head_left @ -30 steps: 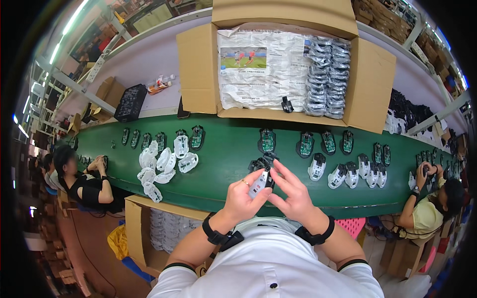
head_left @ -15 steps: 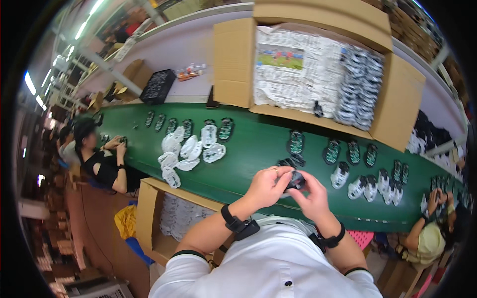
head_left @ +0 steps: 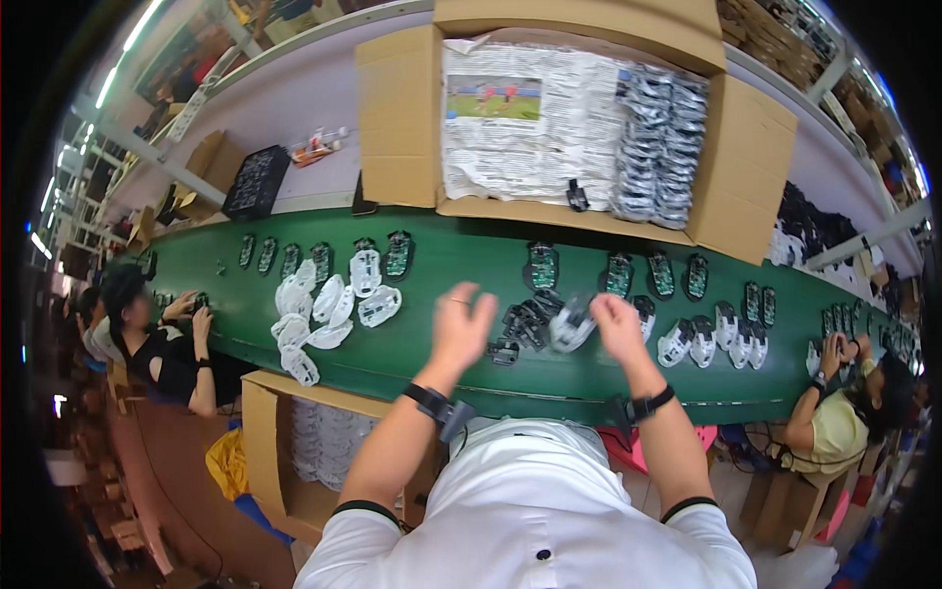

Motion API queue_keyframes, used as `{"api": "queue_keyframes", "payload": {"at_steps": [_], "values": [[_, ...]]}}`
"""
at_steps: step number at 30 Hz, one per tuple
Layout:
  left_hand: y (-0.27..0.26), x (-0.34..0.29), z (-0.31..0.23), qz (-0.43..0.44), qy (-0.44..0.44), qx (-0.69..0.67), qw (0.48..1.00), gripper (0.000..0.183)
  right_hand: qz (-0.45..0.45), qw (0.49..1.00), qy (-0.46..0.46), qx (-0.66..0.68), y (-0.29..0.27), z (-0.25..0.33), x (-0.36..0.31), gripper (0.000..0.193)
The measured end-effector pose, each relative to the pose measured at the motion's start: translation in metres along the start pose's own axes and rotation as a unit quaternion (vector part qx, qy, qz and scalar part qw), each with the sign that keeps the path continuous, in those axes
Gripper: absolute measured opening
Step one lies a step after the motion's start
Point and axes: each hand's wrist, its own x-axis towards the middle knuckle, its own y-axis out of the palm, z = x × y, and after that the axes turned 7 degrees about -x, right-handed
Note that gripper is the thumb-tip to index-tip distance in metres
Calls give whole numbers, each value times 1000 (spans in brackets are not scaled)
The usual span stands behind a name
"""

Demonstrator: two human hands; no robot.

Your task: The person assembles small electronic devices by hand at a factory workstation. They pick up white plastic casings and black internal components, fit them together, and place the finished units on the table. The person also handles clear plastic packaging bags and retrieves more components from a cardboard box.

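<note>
My right hand (head_left: 616,326) pinches the edge of a whitish computer mouse shell (head_left: 570,326), blurred by motion, above the green bench. To its left, my left hand (head_left: 463,324) hovers with thumb and fingers apart and nothing in it. Between the hands lies a small pile of black plastic parts (head_left: 528,320), with one more black part (head_left: 503,352) nearer to me. Beyond the pile sits a black mouse base with a green circuit board (head_left: 541,266). More such bases (head_left: 617,276) stand in a row to the right, with white mouse shells (head_left: 676,343) in front of them.
Across the bench (head_left: 422,368), a large open carton (head_left: 399,118) holds newspaper and stacked wrapped parts (head_left: 659,147). White shells (head_left: 332,302) are heaped at left. Another carton (head_left: 263,442) of clear-wrapped pieces stands by my left side. Co-workers sit at left (head_left: 177,358) and right (head_left: 834,412).
My hands, together on a dark part before, have separated. The left moved left and opened; the right now holds a whitish mouse shell. The whole view has shifted.
</note>
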Motion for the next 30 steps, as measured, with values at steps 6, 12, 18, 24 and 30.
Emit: {"api": "queue_keyframes", "payload": {"at_steps": [6, 12, 18, 24, 30], "values": [[-78, 37, 82, -103, -8, 416, 903, 47, -101, 952, 0, -290, -60, -73, 22, 28], [-90, -10, 118, -68, 24, 400, 913, 35, 2, 887, 34, -461, -87, -58, -6, 28], [-83, -26, 125, -116, 49, 305, 944, 38, -46, 951, 17, -306, -51, -43, -7, 26], [-65, -31, 123, -166, -81, -115, 976, 37, -107, 916, -157, -353, 3, -39, 10, 29], [-50, -39, 89, -105, -107, 76, 986, 55, -70, 938, -69, -332, 57, -29, 35, 32]]}}
